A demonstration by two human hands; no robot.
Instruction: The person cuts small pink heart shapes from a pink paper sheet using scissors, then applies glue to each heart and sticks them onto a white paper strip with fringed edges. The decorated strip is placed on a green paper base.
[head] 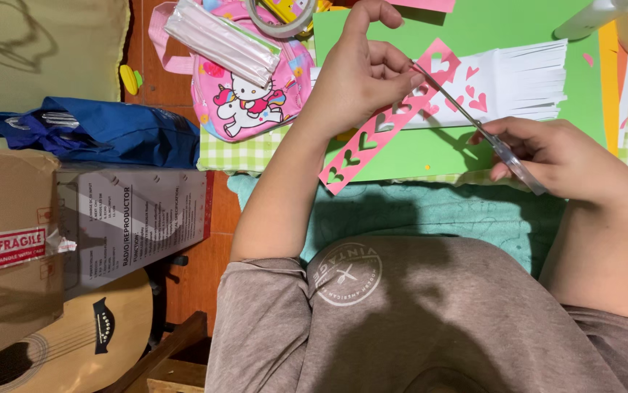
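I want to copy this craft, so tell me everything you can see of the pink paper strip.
The pink paper strip is long, narrow and flat, of thin coloured paper, with a row of heart-shaped holes cut along it. It slants from lower left to upper right above the green sheet. The left hand pinches its upper part, where the scissors in the right hand meet it.

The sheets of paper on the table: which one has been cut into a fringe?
The white sheet, lying on the big green sheet. Its right edge is slit into thin strips, with small pink hearts on it. The pink strip has heart holes instead.
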